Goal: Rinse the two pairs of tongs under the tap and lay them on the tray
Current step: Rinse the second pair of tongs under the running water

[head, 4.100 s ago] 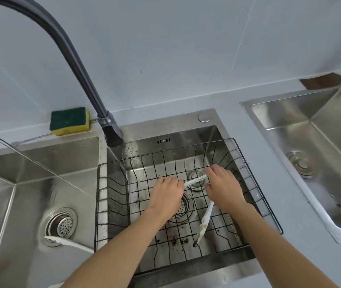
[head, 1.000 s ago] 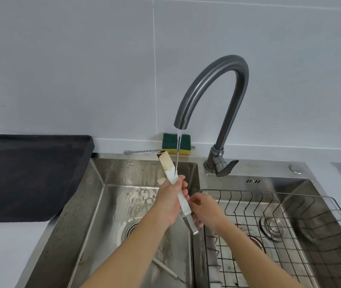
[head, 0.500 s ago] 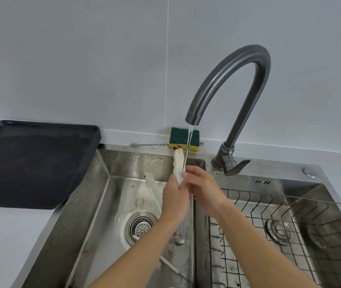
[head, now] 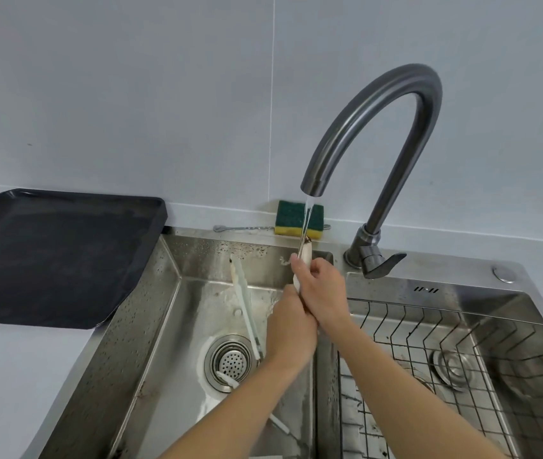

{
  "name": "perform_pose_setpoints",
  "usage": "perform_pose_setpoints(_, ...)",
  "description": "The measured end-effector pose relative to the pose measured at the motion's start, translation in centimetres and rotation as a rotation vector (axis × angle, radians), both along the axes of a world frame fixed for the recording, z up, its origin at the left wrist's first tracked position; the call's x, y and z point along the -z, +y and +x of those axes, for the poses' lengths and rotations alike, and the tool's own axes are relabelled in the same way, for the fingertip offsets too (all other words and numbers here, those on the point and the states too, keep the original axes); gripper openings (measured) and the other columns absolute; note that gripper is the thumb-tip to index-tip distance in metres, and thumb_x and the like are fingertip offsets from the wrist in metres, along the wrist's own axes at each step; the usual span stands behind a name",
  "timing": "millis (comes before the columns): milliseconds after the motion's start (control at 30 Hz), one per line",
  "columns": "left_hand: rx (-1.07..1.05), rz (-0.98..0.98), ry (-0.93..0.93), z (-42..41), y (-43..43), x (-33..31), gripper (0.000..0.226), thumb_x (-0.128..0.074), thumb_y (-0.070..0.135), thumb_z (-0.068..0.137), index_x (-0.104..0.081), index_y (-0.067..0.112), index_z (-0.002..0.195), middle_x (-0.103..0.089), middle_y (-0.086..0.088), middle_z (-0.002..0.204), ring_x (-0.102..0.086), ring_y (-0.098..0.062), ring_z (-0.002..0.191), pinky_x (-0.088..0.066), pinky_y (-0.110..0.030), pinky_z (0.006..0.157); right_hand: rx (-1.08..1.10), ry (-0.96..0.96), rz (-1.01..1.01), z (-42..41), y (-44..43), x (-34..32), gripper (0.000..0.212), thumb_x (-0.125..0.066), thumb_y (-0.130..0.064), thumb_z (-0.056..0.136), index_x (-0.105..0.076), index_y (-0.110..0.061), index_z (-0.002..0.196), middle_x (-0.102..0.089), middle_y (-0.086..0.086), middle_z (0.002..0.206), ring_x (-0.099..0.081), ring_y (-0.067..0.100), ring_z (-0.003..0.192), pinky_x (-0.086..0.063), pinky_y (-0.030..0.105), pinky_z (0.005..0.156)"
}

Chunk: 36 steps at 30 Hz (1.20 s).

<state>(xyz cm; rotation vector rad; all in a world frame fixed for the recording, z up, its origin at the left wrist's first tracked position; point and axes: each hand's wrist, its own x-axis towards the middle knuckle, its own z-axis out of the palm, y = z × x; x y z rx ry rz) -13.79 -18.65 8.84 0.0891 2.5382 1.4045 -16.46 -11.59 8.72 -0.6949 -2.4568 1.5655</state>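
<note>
1. Firmly clasped, the white tongs (head: 305, 254) stand nearly upright in both hands. The left hand (head: 291, 329) has its grip closed round the lower part, and the right hand (head: 322, 293) has its grip curled round one arm just under the tip.
2. Water (head: 307, 213) from the tap (head: 379, 127) falls in a thin stream onto the browned tip of that arm. The other arm of the pair splays out to the left over the left basin (head: 151, 309).
3. Below the hands, a second pair (head: 224, 378) of white tongs lies on the basin floor. One end rests at the drain (head: 230, 359), and the left forearm hides its middle.
4. To the right, a black wire rack (head: 462, 339) sits in the neighbouring basin.
5. Behind the sink, a green and yellow sponge (head: 291, 218) stands against the pale wall (head: 131, 94), with a thin metal tool (head: 243, 227) lying just beside it.
6. At far left, the dark tray (head: 65, 260) rests on the worktop (head: 15, 376), well apart from both pairs of tongs.
</note>
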Motion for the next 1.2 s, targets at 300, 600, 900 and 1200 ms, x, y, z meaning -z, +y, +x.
perform_pose_setpoints(300, 0.026, -0.100, 0.051, 0.6, -0.1, 0.4, 0.011, -0.037, 0.017, 0.096, -0.045, 0.015, 0.103, -0.057, 0.004, 0.084, -0.059, -0.015, 0.075, -0.052, -0.030, 0.064, -0.084, -0.007, -0.049, 0.3, 0.0, 0.2, 0.044, -0.055, -0.039, 0.090, -0.042, -0.010, 0.059, -0.039, 0.001, 0.053, -0.036, 0.012, 0.051, -0.033, 0.024, 0.050)
perform_pose_setpoints(600, -0.007, 0.092, -0.009, -0.4, -1.3, 0.4, 0.027, -0.035, 0.017, 0.098, -0.046, 0.012, 0.122, -0.062, 0.003, 0.086, -0.061, -0.012, 0.075, -0.044, -0.019, 0.060, -0.237, -0.001, -0.428, 0.9, -0.4, -0.3, 0.030, -0.061, -0.023, 0.089, -0.055, 0.006, 0.088, -0.059, 0.018, 0.071, -0.055, 0.012, 0.056, -0.044, 0.016, 0.047)
perform_pose_setpoints(900, 0.003, 0.590, -0.418, -1.3, -2.4, -0.6, 0.021, -0.040, 0.018, 0.100, -0.046, 0.016, 0.080, -0.038, 0.003, 0.057, -0.031, -0.002, 0.037, -0.028, -0.016, 0.035, -0.134, 0.025, -0.649, 0.3, 0.4, -0.5, 0.014, -0.061, -0.015, 0.089, -0.057, -0.009, 0.076, -0.064, 0.012, 0.070, -0.056, 0.017, 0.049, -0.042, 0.025, 0.041)
perform_pose_setpoints(1200, -0.061, 0.872, -0.516, -0.3, -2.1, -0.3, 0.028, -0.041, 0.018, 0.100, -0.046, 0.017, 0.072, -0.033, 0.007, 0.045, -0.024, -0.004, 0.035, -0.017, -0.016, 0.036, -0.032, 0.056, -0.615, -0.4, -0.4, -1.4, 0.034, -0.046, -0.022, 0.098, -0.065, 0.000, 0.081, -0.068, 0.016, 0.064, -0.066, 0.025, 0.057, -0.055, 0.035, 0.060)
